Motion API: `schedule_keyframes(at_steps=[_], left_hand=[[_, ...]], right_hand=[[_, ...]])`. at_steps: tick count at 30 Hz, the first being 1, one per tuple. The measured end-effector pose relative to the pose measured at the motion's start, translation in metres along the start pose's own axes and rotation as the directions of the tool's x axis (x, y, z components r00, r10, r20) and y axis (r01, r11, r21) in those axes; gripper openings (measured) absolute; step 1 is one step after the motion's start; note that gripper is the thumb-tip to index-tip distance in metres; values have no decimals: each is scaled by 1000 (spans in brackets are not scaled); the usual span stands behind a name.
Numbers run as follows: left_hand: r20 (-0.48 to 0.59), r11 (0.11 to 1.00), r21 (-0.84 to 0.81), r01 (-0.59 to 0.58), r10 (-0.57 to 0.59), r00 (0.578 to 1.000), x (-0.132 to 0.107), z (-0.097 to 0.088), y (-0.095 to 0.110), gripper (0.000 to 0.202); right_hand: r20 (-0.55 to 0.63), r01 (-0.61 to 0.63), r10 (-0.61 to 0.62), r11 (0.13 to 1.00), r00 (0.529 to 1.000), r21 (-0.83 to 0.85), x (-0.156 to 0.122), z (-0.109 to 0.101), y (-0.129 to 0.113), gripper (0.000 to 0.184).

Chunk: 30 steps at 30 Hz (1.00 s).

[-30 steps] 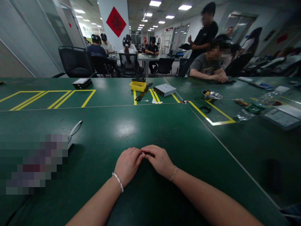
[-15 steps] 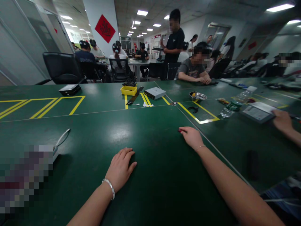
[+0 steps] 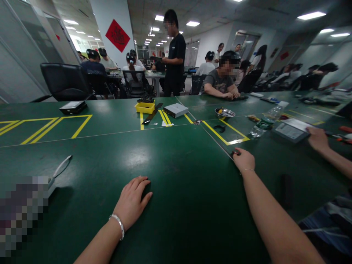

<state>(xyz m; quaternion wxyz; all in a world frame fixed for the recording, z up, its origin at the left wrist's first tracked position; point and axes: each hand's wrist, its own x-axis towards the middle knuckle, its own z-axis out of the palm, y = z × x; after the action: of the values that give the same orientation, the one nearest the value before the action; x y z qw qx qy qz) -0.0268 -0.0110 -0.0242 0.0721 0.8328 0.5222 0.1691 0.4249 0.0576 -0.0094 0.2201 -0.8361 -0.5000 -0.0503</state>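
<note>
My left hand (image 3: 132, 200) lies flat on the green table (image 3: 176, 176), palm down with its fingers stretched out and nothing under them that I can see. A silver bracelet sits on that wrist. My right arm stretches out to the right, and my right hand (image 3: 244, 160) rests by the seam between two tabletops, just below the corner of a yellow taped box (image 3: 228, 137). Its fingers are curled over a small dark thing (image 3: 234, 153) that I cannot make out.
At the far side stand a yellow tray (image 3: 145, 107), a grey box (image 3: 176, 109), a black flat device (image 3: 73, 106) and a metal bowl (image 3: 224, 112). A plastic bottle (image 3: 261, 126) lies at the right near another person's hand (image 3: 318, 139). Several people sit behind the table.
My hands were together in front of me. The right hand has travelled out to the right with a small item in its fingers; the left hand has flattened on the table. My view has turned right.
</note>
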Motion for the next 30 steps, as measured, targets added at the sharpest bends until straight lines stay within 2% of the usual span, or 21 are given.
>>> schedule_keyframes(at_steps=[3, 5, 6, 7, 9, 11, 13, 15, 16, 17, 18, 20, 22, 23, 24, 26, 27, 30], left_hand=[[-4, 1000, 2, -2, 2, 1000, 0, 0, 0, 32], [-2, 1000, 0, 8, -8, 1000, 0, 0, 1, 33], [-1, 1000, -2, 15, -15, 1000, 0, 0, 1, 33], [-1, 1000, -3, 20, -20, 1000, 0, 0, 1, 34], [-3, 1000, -3, 24, -24, 1000, 0, 0, 2, 36], [-1, 1000, 3, 17, -17, 1000, -1, 0, 3, 38], [5, 1000, 17, 9, -9, 1000, -2, 1, 3, 40], [17, 1000, 30, 1, -2, 1000, -2, 1, 3, 40], [24, 999, 34, -2, 1, 1000, -2, 1, 3, 39], [31, 999, 36, -6, 4, 999, -2, 1, 2, 40], [39, 999, 35, -9, 8, 999, -2, 0, 2, 40], [47, 1000, 28, -12, 11, 999, -3, 0, 1, 40], [50, 1000, 21, -10, 9, 999, -3, 0, 0, 40], [50, 1000, 19, -8, 7, 999, -3, 0, 0, 40], [50, 1000, 18, -5, 4, 999, -3, 0, 0, 40], [49, 1000, 17, 6, -7, 999, -2, 0, 1, 40], [48, 1000, 17, 13, -14, 999, -2, 0, 1, 40], [50, 999, 15, 32, -33, 998, -1, -1, 2, 39]], right_hand=[[-13, 165, -165, 986, 986, 30, -13, 0, -30, 41], [41, 329, -333, 941, 942, 78, -31, 2, -62, 39], [77, 418, -427, 901, 901, 115, -44, 3, -80, 37], [111, 504, -524, 848, 845, 166, -60, 4, -99, 36], [162, 641, -697, 710, 699, 291, -96, 5, -136, 36], [190, 714, -815, 573, 547, 402, -133, 6, -167, 38], [217, 758, -887, 461, 408, 461, -161, 7, -187, 41], [236, 790, -921, 387, 310, 475, -171, 8, -197, 42], [241, 799, -928, 369, 285, 475, -169, 8, -197, 41], [249, 801, -925, 375, 288, 467, -161, 7, -195, 39], [264, 796, -905, 421, 334, 434, -150, 6, -189, 37], [288, 748, -803, 593, 522, 297, -117, 2, -170, 34], [262, 624, -628, 774, 732, 112, -82, -3, -140, 34], [226, 541, -533, 841, 816, 31, -65, -5, -122, 34], [184, 461, -449, 887, 874, -27, -51, -7, -104, 35], [114, 299, -286, 947, 951, -114, -30, -9, -68, 39], [93, 218, -206, 964, 974, -151, -22, -8, -51, 40], [124, 79, -52, 971, 991, -226, -8, -2, -17, 43]])
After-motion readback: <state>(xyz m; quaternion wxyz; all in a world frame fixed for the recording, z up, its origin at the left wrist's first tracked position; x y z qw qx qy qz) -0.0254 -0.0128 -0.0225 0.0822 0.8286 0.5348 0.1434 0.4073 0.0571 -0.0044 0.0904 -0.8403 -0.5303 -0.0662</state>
